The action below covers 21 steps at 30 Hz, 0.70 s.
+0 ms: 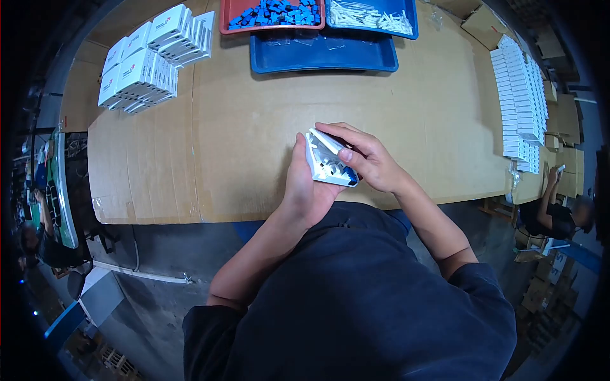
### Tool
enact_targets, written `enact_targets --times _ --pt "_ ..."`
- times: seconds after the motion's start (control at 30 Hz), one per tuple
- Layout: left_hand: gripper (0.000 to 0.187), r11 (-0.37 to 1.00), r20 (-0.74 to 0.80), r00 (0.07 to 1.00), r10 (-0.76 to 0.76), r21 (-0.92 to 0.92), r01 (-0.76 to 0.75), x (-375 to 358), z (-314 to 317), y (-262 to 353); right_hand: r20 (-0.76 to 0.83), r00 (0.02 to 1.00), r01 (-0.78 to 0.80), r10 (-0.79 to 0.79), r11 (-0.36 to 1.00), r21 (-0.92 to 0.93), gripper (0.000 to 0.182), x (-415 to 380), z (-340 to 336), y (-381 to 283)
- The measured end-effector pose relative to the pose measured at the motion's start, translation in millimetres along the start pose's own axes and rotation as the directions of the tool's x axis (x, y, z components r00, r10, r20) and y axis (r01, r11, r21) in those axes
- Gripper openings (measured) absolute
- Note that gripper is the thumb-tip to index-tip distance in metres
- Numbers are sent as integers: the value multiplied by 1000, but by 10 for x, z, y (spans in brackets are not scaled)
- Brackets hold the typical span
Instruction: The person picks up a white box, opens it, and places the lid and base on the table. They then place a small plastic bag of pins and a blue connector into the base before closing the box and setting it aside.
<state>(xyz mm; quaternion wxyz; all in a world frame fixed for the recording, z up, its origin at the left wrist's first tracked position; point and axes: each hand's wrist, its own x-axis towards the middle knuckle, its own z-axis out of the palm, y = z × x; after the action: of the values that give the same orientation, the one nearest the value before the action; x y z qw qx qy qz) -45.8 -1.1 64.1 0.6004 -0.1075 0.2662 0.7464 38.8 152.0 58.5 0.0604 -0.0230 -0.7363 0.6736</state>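
Note:
Near the table's front edge, my left hand (pixel 301 184) is wrapped round the left side and underside of a small white box (pixel 329 166). The box is partly open and shows small white parts and a blue part inside. My right hand (pixel 368 159) grips a white lid or cover piece (pixel 327 141) at the upper right of the box, thumb on its near edge and fingers over its far side. The lid is tilted above the box. Whether the two pieces are joined cannot be made out.
Beyond my hands are a red tray (pixel 273 28) of blue parts, a blue tray (pixel 416 25) of white parts and another blue tray (pixel 324 58). White boxes stand stacked left (pixel 136 70) and right (pixel 521 95). People are at both sides.

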Motion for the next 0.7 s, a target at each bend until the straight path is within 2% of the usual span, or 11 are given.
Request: enact_targets --times 0.17,0.33,0.43,0.53,0.7 --pt "69 1000 27 1000 11 6 -11 61 -96 -46 9 1000 -5 5 1000 0 46 -19 9 94" --pt "66 997 87 996 -32 -68 38 138 -199 -86 -8 984 -174 175 980 96 47 -40 -44 115" --pt "65 998 93 995 -37 -49 42 159 -234 -108 -31 981 -192 194 980 50 46 -46 -37 90" --pt "64 998 51 998 -30 -58 33 160 -214 -137 -14 959 -282 283 959 26 44 -37 -66 65" --pt "64 997 -9 998 -65 -50 64 170 -210 -145 -31 954 -299 298 953 -42 45 -42 -68 97"
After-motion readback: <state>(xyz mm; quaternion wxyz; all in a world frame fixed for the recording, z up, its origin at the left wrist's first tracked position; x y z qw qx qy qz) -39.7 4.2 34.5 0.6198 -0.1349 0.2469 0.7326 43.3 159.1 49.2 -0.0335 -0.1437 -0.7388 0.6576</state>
